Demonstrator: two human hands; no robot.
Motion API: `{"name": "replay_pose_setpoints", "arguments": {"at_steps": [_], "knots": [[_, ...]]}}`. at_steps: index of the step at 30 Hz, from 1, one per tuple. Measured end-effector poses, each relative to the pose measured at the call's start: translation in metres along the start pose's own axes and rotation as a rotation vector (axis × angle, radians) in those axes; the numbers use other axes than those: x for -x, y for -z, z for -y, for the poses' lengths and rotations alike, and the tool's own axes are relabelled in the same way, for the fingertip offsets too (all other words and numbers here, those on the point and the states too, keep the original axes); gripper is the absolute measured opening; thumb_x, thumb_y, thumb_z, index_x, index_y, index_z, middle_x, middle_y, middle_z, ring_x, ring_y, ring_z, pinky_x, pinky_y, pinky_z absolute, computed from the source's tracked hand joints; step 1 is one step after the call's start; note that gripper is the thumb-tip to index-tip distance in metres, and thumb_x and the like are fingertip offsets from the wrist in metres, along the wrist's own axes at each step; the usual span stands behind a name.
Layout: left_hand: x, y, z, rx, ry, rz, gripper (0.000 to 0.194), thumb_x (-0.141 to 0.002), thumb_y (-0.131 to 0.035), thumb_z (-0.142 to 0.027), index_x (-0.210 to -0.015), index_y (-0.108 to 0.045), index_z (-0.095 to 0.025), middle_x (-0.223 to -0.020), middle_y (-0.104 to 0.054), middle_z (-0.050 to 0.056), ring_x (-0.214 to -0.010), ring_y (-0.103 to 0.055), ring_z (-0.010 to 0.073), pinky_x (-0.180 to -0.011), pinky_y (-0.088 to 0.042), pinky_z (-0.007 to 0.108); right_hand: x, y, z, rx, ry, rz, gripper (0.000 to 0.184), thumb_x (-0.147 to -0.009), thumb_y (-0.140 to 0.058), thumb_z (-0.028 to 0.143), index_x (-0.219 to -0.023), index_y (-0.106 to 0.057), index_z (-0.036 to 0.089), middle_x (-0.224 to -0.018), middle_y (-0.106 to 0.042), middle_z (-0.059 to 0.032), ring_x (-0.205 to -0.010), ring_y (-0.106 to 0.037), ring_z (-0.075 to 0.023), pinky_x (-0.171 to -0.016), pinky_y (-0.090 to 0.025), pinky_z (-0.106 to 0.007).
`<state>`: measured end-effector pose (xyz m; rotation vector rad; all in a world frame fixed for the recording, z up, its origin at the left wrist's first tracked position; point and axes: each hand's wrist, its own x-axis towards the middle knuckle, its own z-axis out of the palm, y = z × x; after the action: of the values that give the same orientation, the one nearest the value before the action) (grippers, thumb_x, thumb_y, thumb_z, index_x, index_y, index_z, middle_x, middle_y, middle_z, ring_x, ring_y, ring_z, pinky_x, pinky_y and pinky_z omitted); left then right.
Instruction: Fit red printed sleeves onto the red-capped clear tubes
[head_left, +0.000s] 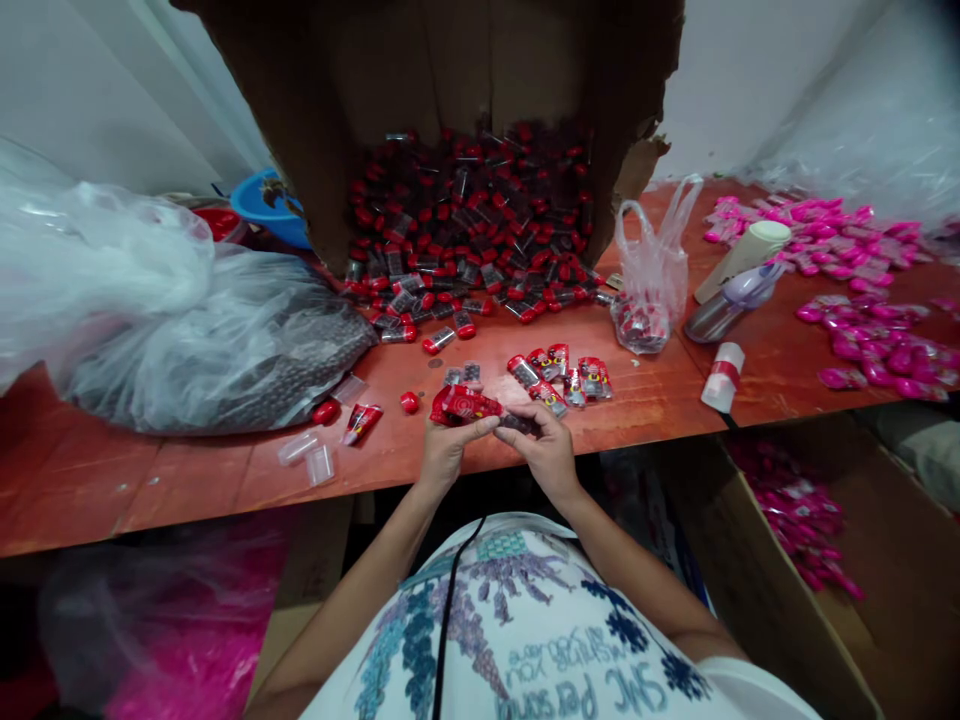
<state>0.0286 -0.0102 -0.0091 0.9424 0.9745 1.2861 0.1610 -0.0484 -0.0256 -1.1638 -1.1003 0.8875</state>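
My left hand (444, 452) pinches a red printed wrapper (463, 405) above the table's front edge. Against the wrapper's right end, the fingers of my right hand (551, 455) close on a small clear tube with dark contents (519, 421). Whether the tube's tip is inside the wrapper I cannot tell. Just beyond my hands lie clear pieces with dark beads (462, 375) and a group of red-wrapped packs (559, 372). Left of my left hand are a loose red cap (409, 402), a flat red wrapper (362, 424) and empty clear tubes (309, 455).
A cardboard box (442, 60) on its side spills many red-capped tubes (480, 220) onto the red table (225, 470). A bag of dark beads (225, 350) lies left. Rightward stand a small plastic bag (651, 290), a bottle (724, 308), a white roll (723, 378) and pink packs (877, 340).
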Motion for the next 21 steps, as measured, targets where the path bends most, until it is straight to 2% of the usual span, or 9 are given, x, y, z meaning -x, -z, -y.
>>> {"name": "replay_pose_setpoints", "arguments": {"at_steps": [3, 7, 9, 13, 15, 17, 21], "knots": [[0.002, -0.004, -0.002, -0.064, -0.059, -0.011, 0.020, -0.055, -0.082, -0.018, -0.070, -0.070, -0.016, -0.074, -0.070, 0.003, -0.076, -0.065, 0.0185, -0.079, -0.051, 0.033, 0.002, -0.002, -0.001, 0.058, 0.056, -0.010, 0.022, -0.073, -0.073, 0.028, -0.093, -0.067, 0.021, -0.086, -0.060, -0.0013, -0.080, -0.058, -0.0146, -0.071, -0.048, -0.027], [0.002, -0.005, -0.004, -0.095, -0.055, 0.018, 0.016, -0.057, -0.081, -0.018, -0.068, -0.070, -0.016, -0.068, -0.069, 0.001, -0.070, -0.064, 0.0162, -0.077, -0.051, 0.031, 0.003, -0.002, 0.000, 0.093, 0.067, -0.029, 0.021, -0.074, -0.073, 0.028, -0.093, -0.068, 0.021, -0.086, -0.061, -0.0016, -0.079, -0.059, -0.0149, -0.071, -0.048, -0.028], [0.000, -0.002, -0.005, -0.085, -0.032, 0.050, 0.018, -0.057, -0.081, -0.017, -0.071, -0.070, -0.016, -0.073, -0.070, 0.002, -0.074, -0.065, 0.0172, -0.079, -0.050, 0.031, 0.003, -0.001, -0.001, 0.054, 0.021, -0.024, 0.021, -0.072, -0.074, 0.028, -0.091, -0.068, 0.021, -0.085, -0.062, -0.0013, -0.079, -0.059, -0.0150, -0.073, -0.049, -0.028], [-0.001, 0.005, -0.005, -0.027, 0.067, 0.143, 0.034, -0.057, -0.081, -0.016, -0.090, -0.071, -0.016, -0.083, -0.073, 0.004, -0.079, -0.067, 0.0185, -0.080, -0.051, 0.031, 0.002, -0.001, -0.001, -0.162, -0.169, 0.011, 0.026, -0.067, -0.077, 0.028, -0.089, -0.066, 0.019, -0.082, -0.065, -0.0006, -0.076, -0.062, -0.0153, -0.072, -0.052, -0.030], [-0.001, 0.005, -0.005, -0.007, 0.101, 0.171, 0.040, -0.058, -0.080, -0.015, -0.096, -0.070, -0.017, -0.084, -0.073, 0.005, -0.078, -0.067, 0.0187, -0.079, -0.051, 0.031, 0.003, -0.002, 0.000, -0.184, -0.186, 0.010, 0.025, -0.067, -0.077, 0.027, -0.088, -0.065, 0.019, -0.082, -0.065, -0.0005, -0.074, -0.062, -0.0151, -0.070, -0.052, -0.029], [-0.001, 0.003, -0.002, 0.008, 0.110, 0.175, 0.042, -0.059, -0.080, -0.015, -0.099, -0.069, -0.017, -0.086, -0.073, 0.005, -0.079, -0.068, 0.0189, -0.080, -0.051, 0.031, 0.004, -0.002, 0.000, -0.101, -0.091, -0.023, 0.021, -0.070, -0.075, 0.026, -0.087, -0.065, 0.019, -0.082, -0.064, -0.0007, -0.074, -0.061, -0.0146, -0.068, -0.052, -0.028], [0.001, -0.004, 0.009, 0.076, 0.103, 0.066, 0.044, -0.054, -0.082, -0.012, -0.096, -0.070, -0.018, -0.087, -0.073, 0.003, -0.081, -0.067, 0.0176, -0.082, -0.051, 0.030, 0.003, 0.001, -0.001, 0.163, 0.261, -0.144, 0.011, -0.077, -0.068, 0.021, -0.087, -0.063, 0.021, -0.083, -0.059, -0.0013, -0.077, -0.058, -0.0148, -0.065, -0.050, -0.028]]}}
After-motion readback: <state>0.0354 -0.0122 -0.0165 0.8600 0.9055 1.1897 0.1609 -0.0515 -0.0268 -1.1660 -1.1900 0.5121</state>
